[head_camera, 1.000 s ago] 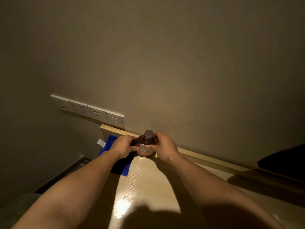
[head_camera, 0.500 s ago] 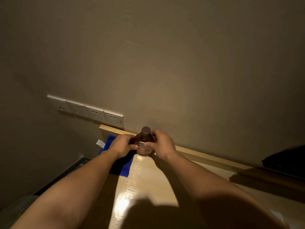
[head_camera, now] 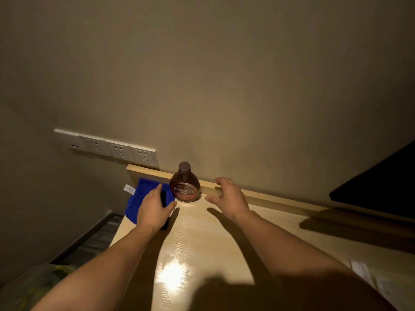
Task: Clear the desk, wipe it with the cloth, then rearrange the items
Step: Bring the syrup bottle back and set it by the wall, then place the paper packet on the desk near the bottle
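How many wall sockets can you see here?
4 sockets, side by side in one row on the wall: the leftmost, the second, the third, and the rightmost just above the desk's far left corner. None seems hidden.

The desk [head_camera: 202, 239] looks like light wood with fine lines in it. Its top is smooth and very shiny, with a bright spot of light on it. The rail [head_camera: 269, 197] along its back is the same pale wood but less shiny. The bottle [head_camera: 184, 182] is brown plastic, smooth and glossy, with a smooth dark cap [head_camera: 184, 167] and a shiny label [head_camera: 184, 191]. The cloth [head_camera: 139, 198] is blue, soft and fuzzy, not shiny at all, with a small white tag [head_camera: 129, 189]. The wall [head_camera: 224, 86] is flat and matt. The 4 sockets [head_camera: 119, 150] are smooth white plastic.
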`<state>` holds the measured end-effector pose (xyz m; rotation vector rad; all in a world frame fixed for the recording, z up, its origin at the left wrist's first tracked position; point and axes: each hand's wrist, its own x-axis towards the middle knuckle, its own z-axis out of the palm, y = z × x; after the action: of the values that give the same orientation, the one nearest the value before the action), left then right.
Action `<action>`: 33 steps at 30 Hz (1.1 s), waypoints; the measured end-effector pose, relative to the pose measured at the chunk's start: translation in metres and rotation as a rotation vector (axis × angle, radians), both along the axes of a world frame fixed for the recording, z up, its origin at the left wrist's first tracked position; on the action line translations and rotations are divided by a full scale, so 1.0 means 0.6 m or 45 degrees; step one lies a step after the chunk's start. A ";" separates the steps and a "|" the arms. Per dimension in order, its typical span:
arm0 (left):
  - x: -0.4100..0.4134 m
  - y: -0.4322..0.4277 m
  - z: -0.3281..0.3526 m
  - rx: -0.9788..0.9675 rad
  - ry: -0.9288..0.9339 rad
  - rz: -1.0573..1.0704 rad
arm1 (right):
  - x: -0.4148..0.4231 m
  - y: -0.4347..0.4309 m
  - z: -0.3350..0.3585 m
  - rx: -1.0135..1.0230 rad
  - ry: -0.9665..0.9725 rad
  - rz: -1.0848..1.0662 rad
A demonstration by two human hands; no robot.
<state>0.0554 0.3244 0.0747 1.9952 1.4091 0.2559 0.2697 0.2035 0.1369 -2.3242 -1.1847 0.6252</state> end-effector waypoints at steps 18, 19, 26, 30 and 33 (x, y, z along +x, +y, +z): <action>0.113 -0.548 -0.055 0.209 0.328 -0.565 | 0.163 -0.590 -0.062 -0.233 -0.059 -0.383; 0.124 -0.569 -0.063 0.210 0.334 -0.576 | 0.174 -0.621 -0.066 -0.239 -0.060 -0.425; 0.175 -0.634 -0.116 0.277 0.480 -0.571 | 0.247 -0.775 -0.114 -0.259 -0.146 -0.669; 0.187 -0.645 -0.136 0.309 0.491 -0.572 | 0.274 -0.784 -0.139 -0.318 -0.172 -0.672; 0.179 -0.656 -0.144 0.314 0.500 -0.571 | 0.269 -0.771 -0.148 -0.438 -0.180 -0.683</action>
<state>0.1631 -0.0693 -0.0119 2.6080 1.1446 -0.1816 0.4310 -0.2592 0.0481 -2.8530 -0.4793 0.4987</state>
